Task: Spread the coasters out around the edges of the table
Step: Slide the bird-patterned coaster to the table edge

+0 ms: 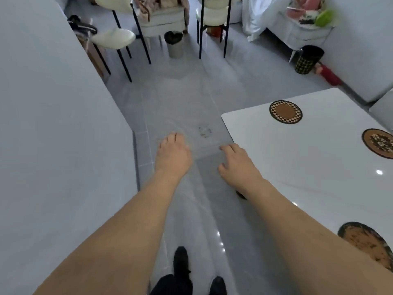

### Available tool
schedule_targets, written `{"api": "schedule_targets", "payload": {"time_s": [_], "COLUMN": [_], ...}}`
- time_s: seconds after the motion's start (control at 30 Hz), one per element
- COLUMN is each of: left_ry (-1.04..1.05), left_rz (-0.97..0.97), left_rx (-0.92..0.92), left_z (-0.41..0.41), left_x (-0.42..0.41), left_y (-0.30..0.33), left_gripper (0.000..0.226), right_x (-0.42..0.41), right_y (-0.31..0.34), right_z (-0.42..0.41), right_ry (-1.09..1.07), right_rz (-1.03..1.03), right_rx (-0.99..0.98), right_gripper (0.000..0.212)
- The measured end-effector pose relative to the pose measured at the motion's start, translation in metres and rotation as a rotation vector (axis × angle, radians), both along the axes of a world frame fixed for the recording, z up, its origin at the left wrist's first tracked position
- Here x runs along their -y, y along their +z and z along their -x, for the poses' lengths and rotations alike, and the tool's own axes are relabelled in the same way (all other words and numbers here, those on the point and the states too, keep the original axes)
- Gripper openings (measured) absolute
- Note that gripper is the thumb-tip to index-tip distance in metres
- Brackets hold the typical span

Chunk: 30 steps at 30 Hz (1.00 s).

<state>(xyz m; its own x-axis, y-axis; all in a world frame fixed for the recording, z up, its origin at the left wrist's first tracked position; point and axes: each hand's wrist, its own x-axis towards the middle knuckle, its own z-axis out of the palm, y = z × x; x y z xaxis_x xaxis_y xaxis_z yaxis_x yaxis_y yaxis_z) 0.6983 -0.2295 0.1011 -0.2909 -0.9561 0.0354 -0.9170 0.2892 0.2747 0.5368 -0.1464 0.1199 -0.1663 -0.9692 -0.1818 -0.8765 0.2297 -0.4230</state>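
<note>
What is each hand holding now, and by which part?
Nothing: the left hand and right hand are both empty; the coasters lie on the table.

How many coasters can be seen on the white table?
3 clearly: a checkered coaster near the far edge, one at the frame's right edge, one nearest. A dark sliver under the right wrist may be another.

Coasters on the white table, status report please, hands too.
Left hand empty, over floor. Right hand empty at table edge. Three coasters out: checkered, right-edge, near. Nothing blocking.
</note>
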Motion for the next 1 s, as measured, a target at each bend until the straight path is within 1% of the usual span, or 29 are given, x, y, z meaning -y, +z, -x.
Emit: {"api": "schedule_targets", "payload": {"time_s": [0.1, 0.23, 0.4, 0.57, 0.73, 0.87, 1.0], "left_ry": [-0.012, -0.092, -0.177, -0.316, -0.498, -0.739, -0.978], "left_rz": [-0.026, -0.04, -0.061, -0.096, -0.153, -0.15, -0.181], "left_rx": [0.025, 0.044, 0.022, 0.064, 0.064, 0.105, 0.099], "left_z": [-0.004, 0.006, 0.043, 0.097, 0.159, 0.228, 0.294], "left_x": [0.037, 0.099, 0.148, 0.159, 0.161, 0.149, 0.114], "left_y": [-0.011, -0.022, -0.029, -0.031, -0.039, -0.051, -0.061], "left_gripper": [0.045, 0.043, 0.04, 0.04, 0.04, 0.043, 0.044], "right_x": [0.04, 0.089, 0.115, 0.111, 0.095, 0.061, 0.006], "right_y": [-0.008, -0.016, -0.026, -0.032, -0.041, -0.051, -0.057], "right_z": [0.0, 0.005, 0.029, 0.075, 0.113, 0.146, 0.174], "right_ry": [-0.01, -0.109, -0.202, -0.327, -0.527, -0.79, -1.068], "right_rz": [-0.019, -0.043, -0.067, -0.067, -0.037, -0.038, -0.036], "right_rx": [-0.002, 0.026, 0.046, 0.07, 0.143, 0.198, 0.219], "right_gripper": [0.052, 0.052, 0.052, 0.051, 0.051, 0.051, 0.052]}}
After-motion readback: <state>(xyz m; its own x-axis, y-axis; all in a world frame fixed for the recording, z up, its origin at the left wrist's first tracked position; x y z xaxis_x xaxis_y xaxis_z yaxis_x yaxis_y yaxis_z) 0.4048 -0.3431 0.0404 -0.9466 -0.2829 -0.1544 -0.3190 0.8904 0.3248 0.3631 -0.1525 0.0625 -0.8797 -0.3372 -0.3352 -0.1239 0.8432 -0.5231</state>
